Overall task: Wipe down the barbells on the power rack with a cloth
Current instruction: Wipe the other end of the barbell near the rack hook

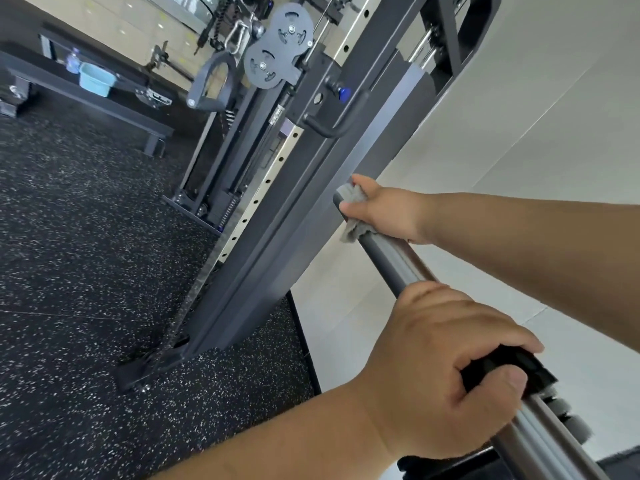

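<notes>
Fingers first: the right thumb [349,206] and fingers are curled tight round the grey cloth [356,232], bunching it over the very tip of the barbell [398,259], so the right hand [384,211] has cloth and steel clamped together. Nearer the camera, the left hand [446,368] wraps fully round the same bar, thumb against a black collar [512,363], steadying it. The bar runs diagonally from bottom right up toward the power rack's dark upright [298,188], its end near that post, above the speckled rubber floor [86,254]. How far along? My read: mid-wipe, cloth at the end of this sleeve. The bare stretch between the hands shines, but whether it's been done I can't tell, and the shaft past the collar runs out of view. The count: one barbell, one cloth, two hands, one collar. No other barbell is in sight. Behind, one bench [104,105] carries one pale blue tub [96,79] and one bottle [72,60].
</notes>
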### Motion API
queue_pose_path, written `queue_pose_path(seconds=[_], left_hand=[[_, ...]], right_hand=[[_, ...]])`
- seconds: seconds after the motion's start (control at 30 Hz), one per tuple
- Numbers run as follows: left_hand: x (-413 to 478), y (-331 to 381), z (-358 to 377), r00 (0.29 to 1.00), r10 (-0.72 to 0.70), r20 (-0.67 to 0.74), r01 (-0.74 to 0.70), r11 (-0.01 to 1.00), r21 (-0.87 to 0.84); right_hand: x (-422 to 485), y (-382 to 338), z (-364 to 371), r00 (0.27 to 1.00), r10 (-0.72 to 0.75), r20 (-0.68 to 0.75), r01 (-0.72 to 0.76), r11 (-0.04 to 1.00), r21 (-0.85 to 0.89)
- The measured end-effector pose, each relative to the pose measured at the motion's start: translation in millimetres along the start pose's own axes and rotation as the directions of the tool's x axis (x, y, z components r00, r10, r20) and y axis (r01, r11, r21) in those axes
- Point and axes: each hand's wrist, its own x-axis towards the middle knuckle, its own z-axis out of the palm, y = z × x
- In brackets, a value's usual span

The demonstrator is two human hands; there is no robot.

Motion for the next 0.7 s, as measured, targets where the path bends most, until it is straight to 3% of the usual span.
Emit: queue_pose_path(seconds=[0.1,0.27,0.43,0.57,0.7], left_hand=[[-0.5,1.5,0.9,1.000,-0.006,-0.003,0.006,1.000,0.000],[-2.1,0.5,2.1,1.000,0.015,-0.027,-0.016,1.000,-0.013],[-1.9,1.4,1.7,1.000,-0.007,-0.017,0.006,1.000,-0.013],[1.4,1.7,-1.9,0.999,-0.024,0.027,0.024,1.000,-0.003],[4.5,5.2,-5.5,0.997,-0.043,0.071,0.042,0.999,0.020]], right_hand=[[5.5,-2.2,0.4,0.999,-0.035,0.013,0.035,0.999,0.024],[-5.6,10.4,-7.3,0.993,-0.070,0.094,0.092,0.963,-0.253],[9.9,7.7,-3.3,0.982,-0.181,0.060,0.190,0.953,-0.236],[-3.7,3.2,-12.5,0.954,-0.274,0.122,0.299,0.900,-0.317],[-21.6,1.4,-20.6,0.953,-0.204,0.224,0.279,0.877,-0.391]])
